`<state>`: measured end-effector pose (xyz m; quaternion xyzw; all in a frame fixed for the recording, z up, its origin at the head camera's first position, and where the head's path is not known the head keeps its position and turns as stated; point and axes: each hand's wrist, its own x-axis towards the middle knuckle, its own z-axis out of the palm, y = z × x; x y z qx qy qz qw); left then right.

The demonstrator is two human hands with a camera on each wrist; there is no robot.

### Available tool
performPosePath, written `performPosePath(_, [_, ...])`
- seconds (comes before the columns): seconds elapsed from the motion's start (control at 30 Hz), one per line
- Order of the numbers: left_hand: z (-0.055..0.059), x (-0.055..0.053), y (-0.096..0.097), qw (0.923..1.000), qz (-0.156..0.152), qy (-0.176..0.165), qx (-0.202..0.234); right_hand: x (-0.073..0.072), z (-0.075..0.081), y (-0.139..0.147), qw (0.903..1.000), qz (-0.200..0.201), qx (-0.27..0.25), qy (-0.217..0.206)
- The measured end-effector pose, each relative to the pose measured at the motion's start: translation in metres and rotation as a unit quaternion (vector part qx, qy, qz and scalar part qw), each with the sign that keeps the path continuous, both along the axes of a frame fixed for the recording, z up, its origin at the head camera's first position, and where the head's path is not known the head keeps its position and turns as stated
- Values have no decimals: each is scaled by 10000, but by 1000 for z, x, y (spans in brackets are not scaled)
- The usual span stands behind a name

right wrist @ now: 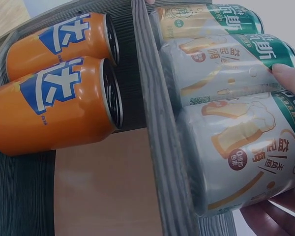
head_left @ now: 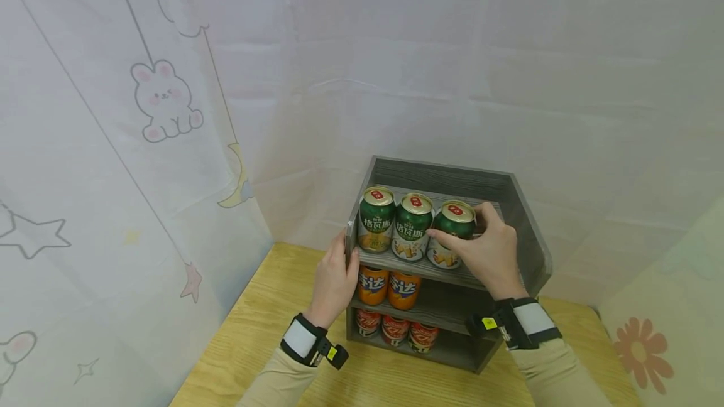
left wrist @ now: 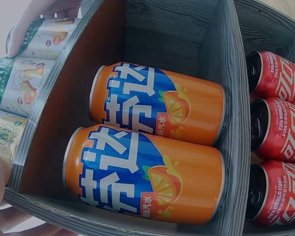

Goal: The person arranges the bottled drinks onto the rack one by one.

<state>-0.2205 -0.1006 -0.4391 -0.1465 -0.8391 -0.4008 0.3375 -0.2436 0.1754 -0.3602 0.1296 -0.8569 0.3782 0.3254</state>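
Observation:
My right hand [head_left: 491, 250] grips the rightmost green-and-white drink can [head_left: 445, 259] on the top level of a grey wooden shelf [head_left: 441, 174]. Its thumb lies across the front and the fingers go round the right side. Two matching cans, a middle one [head_left: 411, 225] and a left one [head_left: 376, 222], stand upright beside it in a row. At the shelf's left side panel, my left hand [head_left: 334, 284] holds the edge, thumb in front and fingers outside. In the left wrist view, that panel [left wrist: 54, 216] runs between thumb and fingers.
On the middle level, two orange soda cans [head_left: 404, 291] stand at the left. Several red cans [head_left: 394, 330] line the bottom level. The shelf rests on a wooden table [head_left: 249, 313], with a pale printed curtain [head_left: 424, 68] behind and at the sides.

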Motion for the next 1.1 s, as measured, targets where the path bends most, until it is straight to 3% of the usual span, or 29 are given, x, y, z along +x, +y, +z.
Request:
performPosePath(0.37, [2,-3,-3,9999,-31,-128,19,-3,-4,-5,10000,-23,16,-64])
performPosePath(0.57, [9,-1,-9,9986,0,-409,-347,-4,-3,-5,9994,131,172,-268])
performPosePath(0.67, [25,5,-16,9944,-100,-796,-684,-2,0,-4,9985,248,255,-428])
performPosePath(0.8, [64,15,-23,9868,-315,-1218,-1022,0,5,-4,9977,287,374,-496])
performPosePath(0.97, [115,17,-21,9819,-626,-1101,-1408,3,9,-4,9964,276,465,-650])
performPosePath(1.1, [144,9,-13,9775,-668,-1063,-1693,4,12,-5,9942,341,549,-860])
